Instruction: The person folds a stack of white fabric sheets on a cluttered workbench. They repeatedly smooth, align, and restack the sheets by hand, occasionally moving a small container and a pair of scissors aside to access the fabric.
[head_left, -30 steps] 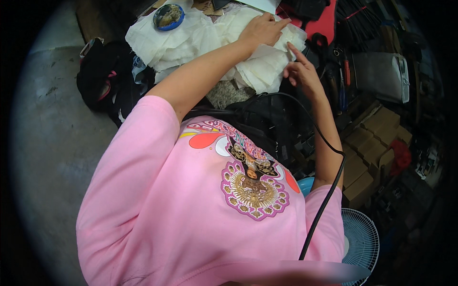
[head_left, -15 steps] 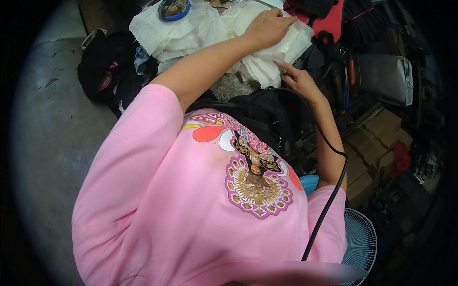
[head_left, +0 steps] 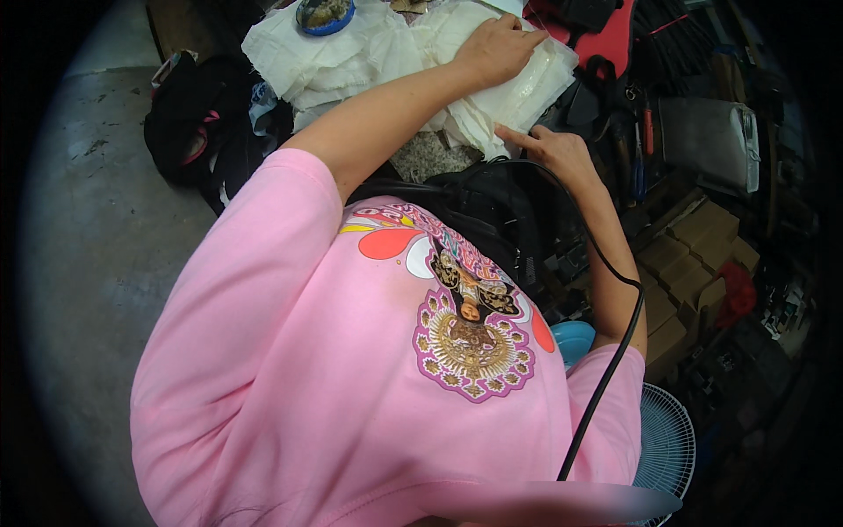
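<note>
White, thin crumpled cloth sheets lie in layers at the top of the view. My left hand rests on them palm down, its fingers stretched toward the right edge of the pile. Beside it, a shiny, see-through strip shows on the cloth. My right hand is at the near right edge of the pile. Its index finger is stretched out to the left and touches the cloth's edge, while the other fingers are bent and partly hidden. A round blue-rimmed dish with brownish contents sits on the sheets.
A black cable runs past my right arm. Black bags lie at the left. On the right are a red-handled tool, a grey pouch and cardboard boxes. A fan stands at lower right.
My right hand has slid slightly left along the cloth's near edge, its index finger now straighter. The cloth there lies flatter. My left hand has stayed nearly in place.
</note>
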`<state>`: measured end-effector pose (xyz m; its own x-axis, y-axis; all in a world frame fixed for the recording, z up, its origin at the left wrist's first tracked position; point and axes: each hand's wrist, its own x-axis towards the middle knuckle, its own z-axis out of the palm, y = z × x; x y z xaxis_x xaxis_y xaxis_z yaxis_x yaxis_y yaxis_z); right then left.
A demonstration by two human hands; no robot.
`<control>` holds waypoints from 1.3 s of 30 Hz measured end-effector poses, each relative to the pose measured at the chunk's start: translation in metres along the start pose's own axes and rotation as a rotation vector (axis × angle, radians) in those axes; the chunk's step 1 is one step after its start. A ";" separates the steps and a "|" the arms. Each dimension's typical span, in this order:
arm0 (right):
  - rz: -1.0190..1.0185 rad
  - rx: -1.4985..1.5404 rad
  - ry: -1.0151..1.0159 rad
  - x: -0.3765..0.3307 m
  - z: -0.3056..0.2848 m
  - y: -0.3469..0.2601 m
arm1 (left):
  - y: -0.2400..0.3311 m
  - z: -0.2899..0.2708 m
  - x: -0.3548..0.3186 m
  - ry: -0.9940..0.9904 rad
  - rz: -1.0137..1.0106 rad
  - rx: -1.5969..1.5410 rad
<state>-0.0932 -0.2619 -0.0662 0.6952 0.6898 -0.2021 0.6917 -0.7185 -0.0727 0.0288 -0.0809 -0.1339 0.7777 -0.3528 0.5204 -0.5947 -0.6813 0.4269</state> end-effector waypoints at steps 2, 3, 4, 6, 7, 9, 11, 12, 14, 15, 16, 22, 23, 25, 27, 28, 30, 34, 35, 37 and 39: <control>-0.012 -0.013 -0.004 -0.003 0.000 -0.001 | -0.001 0.000 0.001 -0.011 0.006 -0.018; -0.013 -0.017 -0.013 -0.005 0.000 -0.002 | -0.001 0.000 0.001 -0.017 0.011 -0.027; -0.014 -0.028 -0.004 -0.007 0.000 -0.002 | -0.001 0.000 0.001 -0.018 0.011 -0.033; -0.020 -0.034 0.013 -0.012 0.002 -0.002 | -0.001 -0.001 0.001 -0.023 0.007 -0.044; -0.019 -0.023 0.029 -0.016 0.004 -0.002 | 0.000 -0.001 0.001 -0.025 0.008 -0.040; -0.037 0.018 0.108 -0.023 0.006 0.000 | 0.000 -0.002 0.000 -0.029 0.008 -0.034; 0.003 0.060 0.143 -0.035 0.006 0.001 | 0.001 -0.002 0.000 -0.016 0.015 -0.024; 0.019 0.080 0.168 -0.039 0.006 0.003 | 0.001 -0.002 0.000 -0.007 0.017 -0.019; 0.100 0.117 0.261 -0.044 0.001 0.007 | 0.002 -0.001 0.000 -0.050 0.013 0.016; 0.136 0.134 0.321 -0.043 -0.002 0.010 | 0.001 -0.001 0.000 -0.064 0.013 0.039; 0.206 0.191 0.340 -0.041 -0.006 0.013 | 0.001 -0.001 0.001 -0.059 0.006 0.031; 0.334 0.114 0.229 0.001 -0.020 0.028 | 0.001 0.000 0.000 -0.005 0.011 0.007; 0.392 0.095 0.082 0.011 -0.016 0.029 | 0.000 -0.001 0.000 0.003 0.012 0.001; 0.333 0.139 0.065 0.020 -0.004 0.025 | 0.000 -0.001 0.001 0.005 0.010 -0.001; 0.303 0.175 0.055 0.019 0.004 0.022 | -0.001 -0.001 0.001 -0.022 0.000 0.008; 0.264 0.171 0.028 0.013 0.006 0.019 | 0.000 -0.001 0.000 -0.022 -0.002 0.000; 0.200 0.154 -0.026 0.001 0.009 0.012 | -0.001 0.000 0.001 -0.041 -0.007 0.006; 0.193 0.180 -0.094 -0.023 0.009 -0.002 | 0.000 0.002 0.001 -0.030 -0.001 0.011; 0.228 0.251 -0.082 -0.025 0.008 -0.002 | 0.000 0.001 0.001 -0.028 -0.002 0.010; 0.253 0.395 0.013 -0.026 0.003 0.001 | 0.000 0.000 0.002 -0.029 0.001 0.003; 0.291 0.518 0.268 -0.019 -0.002 0.009 | 0.000 -0.002 0.002 -0.057 -0.003 -0.005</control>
<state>-0.1002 -0.2813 -0.0605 0.9111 0.4105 -0.0389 0.3305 -0.7835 -0.5262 0.0300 -0.0811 -0.1313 0.7899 -0.3865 0.4761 -0.5930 -0.6791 0.4327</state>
